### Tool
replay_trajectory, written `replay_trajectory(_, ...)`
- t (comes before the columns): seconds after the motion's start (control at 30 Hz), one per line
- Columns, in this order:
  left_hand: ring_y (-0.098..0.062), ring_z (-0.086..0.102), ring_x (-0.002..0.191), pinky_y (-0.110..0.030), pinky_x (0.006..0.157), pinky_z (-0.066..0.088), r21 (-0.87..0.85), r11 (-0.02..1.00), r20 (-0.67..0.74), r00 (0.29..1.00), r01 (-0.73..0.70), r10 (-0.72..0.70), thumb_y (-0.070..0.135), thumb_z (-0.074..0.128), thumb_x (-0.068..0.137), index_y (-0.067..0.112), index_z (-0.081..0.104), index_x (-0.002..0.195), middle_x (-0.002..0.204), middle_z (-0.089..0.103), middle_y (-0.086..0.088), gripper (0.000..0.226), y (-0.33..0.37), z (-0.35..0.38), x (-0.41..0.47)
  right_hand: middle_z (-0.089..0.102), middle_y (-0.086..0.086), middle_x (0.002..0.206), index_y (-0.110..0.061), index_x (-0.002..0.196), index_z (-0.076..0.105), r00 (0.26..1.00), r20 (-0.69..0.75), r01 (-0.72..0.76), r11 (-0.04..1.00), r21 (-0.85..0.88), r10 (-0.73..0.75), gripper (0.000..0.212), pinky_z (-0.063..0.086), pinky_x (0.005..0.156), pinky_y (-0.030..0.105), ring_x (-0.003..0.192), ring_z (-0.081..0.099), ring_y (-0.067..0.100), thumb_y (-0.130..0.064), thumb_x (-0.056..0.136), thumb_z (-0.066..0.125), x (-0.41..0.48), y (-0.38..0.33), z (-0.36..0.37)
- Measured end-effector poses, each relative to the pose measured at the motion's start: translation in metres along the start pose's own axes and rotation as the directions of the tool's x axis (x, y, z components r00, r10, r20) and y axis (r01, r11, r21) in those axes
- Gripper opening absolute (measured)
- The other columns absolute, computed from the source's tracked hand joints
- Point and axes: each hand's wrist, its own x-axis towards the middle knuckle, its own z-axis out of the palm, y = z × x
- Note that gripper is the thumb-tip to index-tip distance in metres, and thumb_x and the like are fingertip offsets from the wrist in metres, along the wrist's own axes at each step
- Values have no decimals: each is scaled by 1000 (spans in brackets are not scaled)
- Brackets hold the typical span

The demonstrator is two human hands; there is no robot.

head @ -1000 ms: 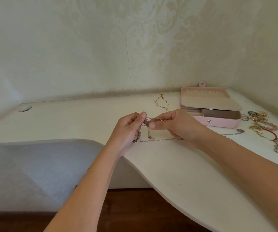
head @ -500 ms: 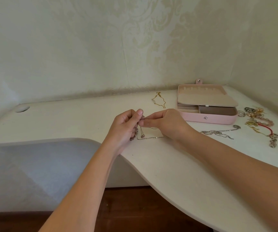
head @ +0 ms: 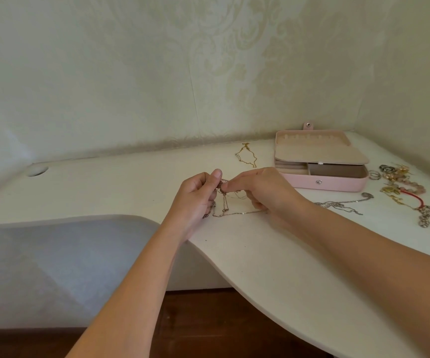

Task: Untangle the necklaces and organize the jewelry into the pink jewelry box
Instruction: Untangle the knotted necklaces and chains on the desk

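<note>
The knot in the thin chains point(head: 224, 206) is hidden behind the pinching fingertips of the left hand point(head: 195, 198) and right hand point(head: 261, 189), and the strands are too fine to count. A beige upper panel hides most compartments of the pink jewelry box point(head: 338, 184). The jewelry heap point(head: 400, 180) is too small to sort.

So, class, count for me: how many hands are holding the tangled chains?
2. The left hand pinches the tangled chains from the left. The right hand pinches them from the right. Both are above the white desk. No other hand shows.
</note>
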Motion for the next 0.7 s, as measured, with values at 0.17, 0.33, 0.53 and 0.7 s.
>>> replay_trajectory(0.17, -6, 20, 42, -16, 41, 21, 26, 1000, 28, 1000, 9, -10, 36, 48, 98, 16, 45, 64, 48, 26, 12, 39, 3, 0, -2, 38, -16, 30, -14, 83, 73, 997, 0, 73, 997, -39, -74, 7, 23, 35, 9, 29, 39, 0, -20, 81, 73, -3, -5, -6)
replay_trajectory(0.33, -8, 16, 47, -20, 44, 16, 0, 1000, 67, 998, 18, -18, 39, 49, 96, 17, 50, 66, 53, 22, 9, 37, 2, -3, -1, 45, -16, 36, -9, 85, 74, 991, -28, 127, 989, -80, -130, 10, 28, 40, 7, 35, 43, -4, -18, 82, 72, 1, -3, -8)
replay_trajectory(0.53, -10, 15, 48, -18, 43, 18, -40, 999, 126, 992, 23, -18, 49, 55, 82, 18, 55, 64, 57, 20, 5, 36, 1, -8, 0, 30, -12, 37, -16, 67, 70, 961, -88, 235, 943, -238, -261, 12, 19, 38, 13, 35, 24, 8, -19, 79, 74, 8, 4, -4)
replay_trajectory(0.7, -10, 14, 47, -17, 43, 17, -5, 1000, 191, 982, 8, -7, 47, 61, 75, 22, 51, 52, 54, 19, 5, 35, 3, -9, 0, 29, -9, 38, -16, 69, 70, 897, -114, 349, 842, -410, -427, 9, 24, 43, 16, 39, 31, 9, -20, 76, 72, 9, 6, -3)
